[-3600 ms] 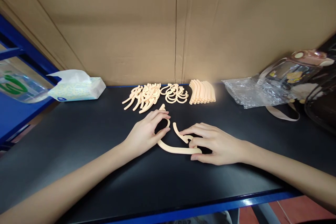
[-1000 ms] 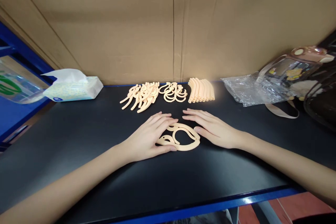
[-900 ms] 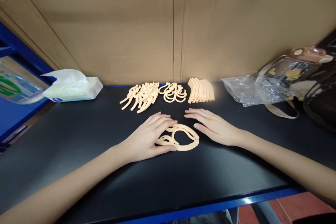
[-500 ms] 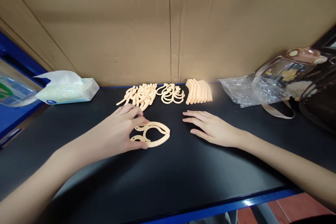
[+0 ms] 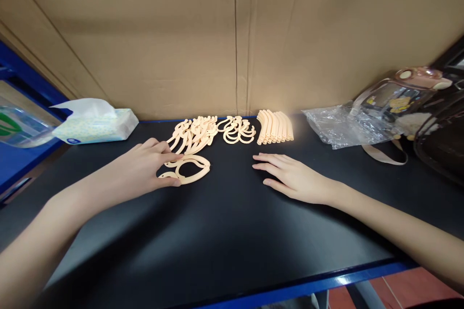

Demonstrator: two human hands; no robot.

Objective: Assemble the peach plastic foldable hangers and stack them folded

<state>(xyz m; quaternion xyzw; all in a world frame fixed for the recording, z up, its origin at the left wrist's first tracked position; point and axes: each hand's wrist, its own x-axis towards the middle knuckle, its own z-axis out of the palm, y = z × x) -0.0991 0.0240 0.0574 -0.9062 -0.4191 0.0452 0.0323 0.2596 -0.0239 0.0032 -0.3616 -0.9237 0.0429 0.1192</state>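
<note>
Plainly | left hand point(image 5: 139, 169) was nearer, fingers point(image 5: 174, 157) gripping the loop's point(image 5: 197, 176) left end | loop lay just nearside of the left pile point(image 5: 198, 130), long axis pointing toward the right hand point(image 5: 293, 178) | that hand, well apart, spread its fingers, holding nothing

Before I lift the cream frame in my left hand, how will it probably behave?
The cream frame is likely stiff, since its sides hold smooth curves. It may swing open where the two sides meet in a point. Being slender, it is probably light.
</note>
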